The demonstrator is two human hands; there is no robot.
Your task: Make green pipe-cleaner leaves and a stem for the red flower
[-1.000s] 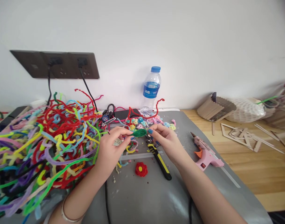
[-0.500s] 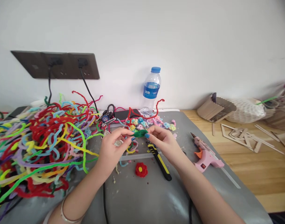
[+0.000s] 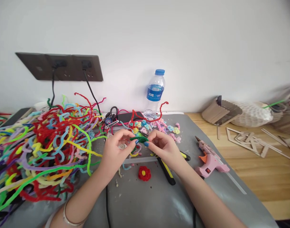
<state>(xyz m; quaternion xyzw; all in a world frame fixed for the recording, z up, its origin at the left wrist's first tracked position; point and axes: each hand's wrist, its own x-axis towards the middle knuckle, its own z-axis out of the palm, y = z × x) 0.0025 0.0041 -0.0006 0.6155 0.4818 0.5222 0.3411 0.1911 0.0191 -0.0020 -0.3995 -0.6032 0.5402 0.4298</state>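
Between my two hands is a short dark green pipe cleaner piece (image 3: 140, 139), held level above the grey mat. My left hand (image 3: 117, 148) pinches its left end with thumb and forefinger. At the other end, my right hand (image 3: 163, 145) pinches it the same way. Below them a red pipe-cleaner flower (image 3: 144, 173) with a yellow centre lies on the mat. Yellow-and-black pliers (image 3: 167, 171) rest under my right hand, which hides part of them. Small pastel pipe-cleaner flowers (image 3: 159, 125) are heaped behind my hands.
A big tangle of coloured pipe cleaners (image 3: 47, 152) covers the left side. At the right lies a pink glue gun (image 3: 212, 161). A water bottle (image 3: 155, 91) stands by the wall, near keys (image 3: 108, 120) and a phone (image 3: 128, 117). Wooden sticks (image 3: 249, 139) lie on the wooden tabletop.
Both hands still pinch the green piece; their fingers have shifted slightly along it, and its shape looks a little different. The whole view has shifted slightly.
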